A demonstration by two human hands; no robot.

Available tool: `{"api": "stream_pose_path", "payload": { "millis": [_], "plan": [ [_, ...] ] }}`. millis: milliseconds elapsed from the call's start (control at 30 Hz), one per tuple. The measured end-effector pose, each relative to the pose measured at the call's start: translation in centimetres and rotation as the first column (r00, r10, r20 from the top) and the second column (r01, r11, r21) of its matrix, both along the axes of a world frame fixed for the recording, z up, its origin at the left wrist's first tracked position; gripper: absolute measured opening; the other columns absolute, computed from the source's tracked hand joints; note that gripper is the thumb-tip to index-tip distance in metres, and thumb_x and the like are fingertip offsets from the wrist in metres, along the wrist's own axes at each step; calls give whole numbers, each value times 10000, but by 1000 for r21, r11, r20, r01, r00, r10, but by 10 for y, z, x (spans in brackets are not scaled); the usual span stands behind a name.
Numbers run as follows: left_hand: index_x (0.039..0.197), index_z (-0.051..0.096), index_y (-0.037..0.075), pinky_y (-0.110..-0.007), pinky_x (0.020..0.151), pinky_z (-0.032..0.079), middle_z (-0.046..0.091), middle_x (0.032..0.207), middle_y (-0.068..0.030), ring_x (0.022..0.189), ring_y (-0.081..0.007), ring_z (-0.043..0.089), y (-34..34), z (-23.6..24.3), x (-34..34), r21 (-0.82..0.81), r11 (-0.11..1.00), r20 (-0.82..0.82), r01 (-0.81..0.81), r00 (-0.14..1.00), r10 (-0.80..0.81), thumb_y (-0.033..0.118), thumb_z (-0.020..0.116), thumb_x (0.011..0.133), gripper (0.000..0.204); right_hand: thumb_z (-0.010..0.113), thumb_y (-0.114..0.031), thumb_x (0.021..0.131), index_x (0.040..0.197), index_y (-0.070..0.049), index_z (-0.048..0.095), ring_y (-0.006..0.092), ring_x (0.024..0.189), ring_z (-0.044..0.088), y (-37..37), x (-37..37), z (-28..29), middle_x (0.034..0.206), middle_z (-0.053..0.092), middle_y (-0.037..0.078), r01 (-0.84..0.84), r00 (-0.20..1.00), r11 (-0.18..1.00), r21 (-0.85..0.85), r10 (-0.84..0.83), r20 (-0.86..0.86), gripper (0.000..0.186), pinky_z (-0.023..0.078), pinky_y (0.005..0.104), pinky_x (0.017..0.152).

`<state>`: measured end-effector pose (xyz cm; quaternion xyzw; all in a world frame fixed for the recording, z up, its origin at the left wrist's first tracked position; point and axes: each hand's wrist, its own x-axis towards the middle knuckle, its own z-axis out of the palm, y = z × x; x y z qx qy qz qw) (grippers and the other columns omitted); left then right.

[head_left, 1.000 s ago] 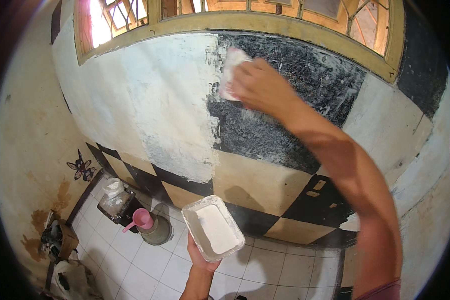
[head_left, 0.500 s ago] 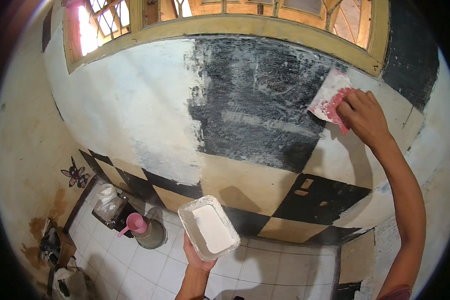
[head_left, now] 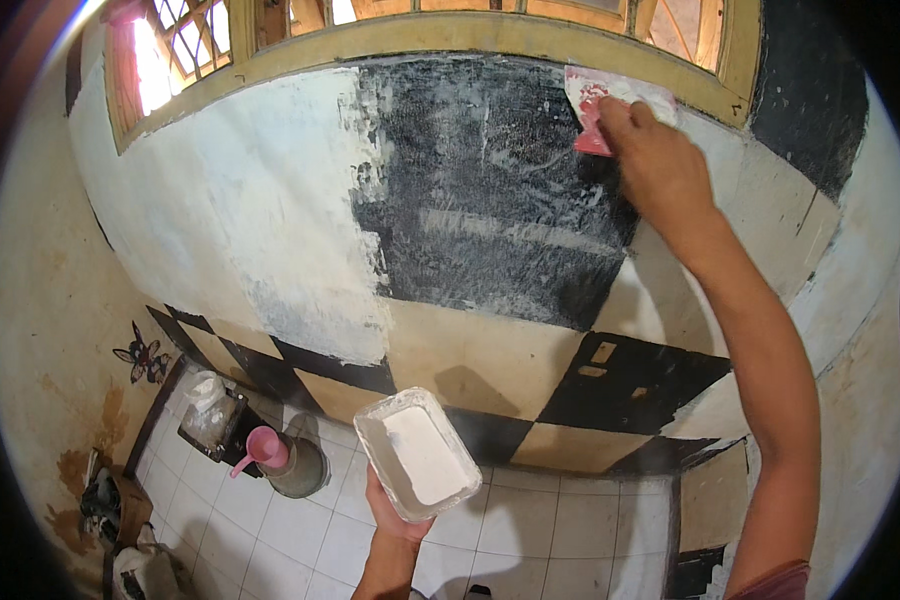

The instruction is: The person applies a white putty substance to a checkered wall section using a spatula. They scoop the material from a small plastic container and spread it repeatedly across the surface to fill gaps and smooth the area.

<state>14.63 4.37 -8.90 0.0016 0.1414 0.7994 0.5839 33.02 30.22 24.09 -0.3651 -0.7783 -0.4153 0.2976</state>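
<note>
My right hand (head_left: 660,160) grips a pink plastic putty scraper (head_left: 592,110) smeared with white filler. Its blade lies against the top of a large black painted square (head_left: 490,190), just below the yellow window frame. Thin whitish streaks run over this black area. To its left the wall carries a broad coat of white filler (head_left: 220,210) with a ragged edge. Low in the middle, my left hand (head_left: 395,515) holds a rectangular plastic tub (head_left: 418,455) from beneath, fingers mostly hidden. White paste fills the tub's bottom, and its rim is crusted.
A yellow wooden window frame (head_left: 390,35) with metal bars spans the top. On the tiled floor (head_left: 510,530) stand a bucket (head_left: 300,470) with a pink dipper (head_left: 263,448) and a dark box with a plastic bag (head_left: 208,410). A cardboard box (head_left: 130,510) sits at the left wall.
My right hand has carried the scraper up and left, to the top of the black square, and the blade has turned. The tub in my left hand stays nearly where it was.
</note>
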Motion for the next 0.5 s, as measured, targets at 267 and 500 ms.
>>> {"api": "stream_pose_path", "payload": {
  "millis": [267, 500],
  "plan": [
    [1449, 484, 146, -482, 1030, 501, 582, 1400, -56, 1244, -298, 594, -7, -5, -6, -1, 1000, -21, -23, 1000, 23, 497, 355, 1021, 568, 526, -77, 896, 1145, -133, 557, 331, 806, 680, -22, 19, -66, 969, 615, 108, -181, 983, 983, 25, 181, -12, 257, 569, 446, 641],
    [1442, 490, 154, -490, 1032, 496, 588, 1387, -60, 1240, -297, 595, -2, -6, 3, -53, 999, -3, 6, 1000, -6, 491, 362, 1019, 556, 544, -81, 883, 1116, -147, 559, 345, 804, 680, 17, 39, -56, 931, 609, 106, -139, 984, 989, -51, 144, 101, 243, 561, 447, 612]
  ]
}}
